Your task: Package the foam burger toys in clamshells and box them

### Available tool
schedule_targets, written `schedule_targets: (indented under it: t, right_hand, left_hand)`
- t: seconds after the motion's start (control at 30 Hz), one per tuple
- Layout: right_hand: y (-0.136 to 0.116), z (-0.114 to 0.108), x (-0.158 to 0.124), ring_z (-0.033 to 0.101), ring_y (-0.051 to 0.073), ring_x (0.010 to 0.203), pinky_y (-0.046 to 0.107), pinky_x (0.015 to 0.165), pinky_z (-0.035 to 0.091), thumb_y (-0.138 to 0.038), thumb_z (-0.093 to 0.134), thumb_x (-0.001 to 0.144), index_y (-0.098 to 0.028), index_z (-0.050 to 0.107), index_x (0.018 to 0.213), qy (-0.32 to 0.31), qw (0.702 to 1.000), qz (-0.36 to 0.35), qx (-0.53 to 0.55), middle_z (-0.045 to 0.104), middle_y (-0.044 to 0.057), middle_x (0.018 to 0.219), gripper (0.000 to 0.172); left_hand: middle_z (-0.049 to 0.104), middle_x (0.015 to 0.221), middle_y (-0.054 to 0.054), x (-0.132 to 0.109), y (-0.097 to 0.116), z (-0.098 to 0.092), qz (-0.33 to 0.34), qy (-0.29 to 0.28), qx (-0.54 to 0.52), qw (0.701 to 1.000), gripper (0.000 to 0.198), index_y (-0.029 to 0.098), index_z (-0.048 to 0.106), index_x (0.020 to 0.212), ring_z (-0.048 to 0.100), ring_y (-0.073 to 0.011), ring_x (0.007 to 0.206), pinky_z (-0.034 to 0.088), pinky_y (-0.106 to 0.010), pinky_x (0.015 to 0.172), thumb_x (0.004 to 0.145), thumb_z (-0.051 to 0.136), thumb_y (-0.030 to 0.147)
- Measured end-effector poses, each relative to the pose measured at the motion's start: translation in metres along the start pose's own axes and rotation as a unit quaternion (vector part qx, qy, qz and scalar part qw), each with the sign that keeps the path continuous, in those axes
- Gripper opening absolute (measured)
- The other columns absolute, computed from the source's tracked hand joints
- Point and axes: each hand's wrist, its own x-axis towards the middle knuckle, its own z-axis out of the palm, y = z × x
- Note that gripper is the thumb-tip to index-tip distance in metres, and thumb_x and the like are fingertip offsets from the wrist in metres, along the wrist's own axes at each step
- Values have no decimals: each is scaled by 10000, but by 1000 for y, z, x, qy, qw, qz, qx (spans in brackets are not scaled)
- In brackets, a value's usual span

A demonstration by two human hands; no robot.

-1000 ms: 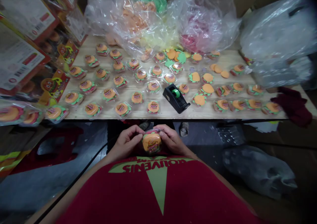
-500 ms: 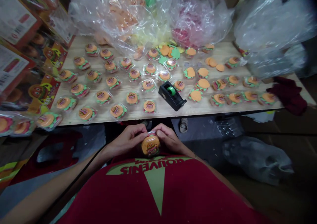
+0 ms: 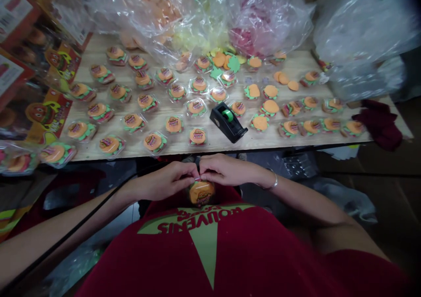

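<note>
Both hands have risen toward the table edge (image 3: 230, 147); left hand (image 3: 171, 181) and right hand (image 3: 223, 171) pinch the burger pack (image 3: 201, 192) (hanging just below fingertips).

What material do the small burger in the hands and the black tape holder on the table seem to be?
Burger: probably soft foam or gummy, matte orange top, in a clear glossy plastic case by its shine. Tape holder: likely hard plastic, smooth black, slight sheen, holding a green roll.

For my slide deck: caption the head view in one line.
Left hand and right hand pinch a burger-shaped pack below a table of similar packs.
</note>
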Motion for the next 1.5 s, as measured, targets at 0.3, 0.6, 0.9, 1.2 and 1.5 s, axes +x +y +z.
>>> schedule_targets:
  t: [0.3, 0.6, 0.9, 1.2, 1.5]
  right_hand:
    - [-10, -1, 9, 512, 144, 702, 262, 631, 337, -139, 494, 919, -102, 633, 886, -52, 979, 117, -158, 609, 86, 862, 147]
    - [-6, -14, 6, 531, 137, 741, 250, 681, 375, -64, 528, 849, -137, 607, 857, -63, 991, 83, -84, 618, 47, 840, 107]
    - [-11, -11, 8, 520, 139, 733, 255, 676, 374, -77, 516, 862, -143, 595, 852, -45, 990, 103, -86, 607, 51, 847, 103]
    - [6, -1, 15, 502, 133, 691, 258, 655, 372, -67, 527, 845, -127, 612, 790, 7, 991, 121, -63, 602, 42, 774, 117]
    - [23, 31, -10, 532, 121, 725, 247, 670, 422, -227, 553, 859, -139, 587, 968, 128, 926, 183, 305, 611, 23, 836, 145]
  left_hand:
    - [623, 738, -12, 11, -12, 12, -6, 76, 35, 996, 192, 147, 596, 784, 523, -126, 662, 397, -229, 623, 878, 439, 204]
    - [590, 725, -5, 11, -10, 9, -20, 75, -6, 997, 238, 146, 587, 780, 510, -130, 665, 379, -230, 595, 897, 453, 304]
    - [523, 665, 26, 16, -16, 8, 4, 65, -57, 996, 264, 159, 533, 716, 460, -110, 613, 353, -215, 555, 891, 469, 346]
    - [511, 620, 23, 21, -32, 19, -31, 145, -21, 989, 271, 153, 537, 668, 440, -113, 586, 342, -223, 550, 862, 492, 338]
    - [529, 702, 23, 4, -39, 4, -92, 153, -136, 974, 279, 177, 545, 758, 484, -136, 655, 383, -232, 583, 855, 521, 437]
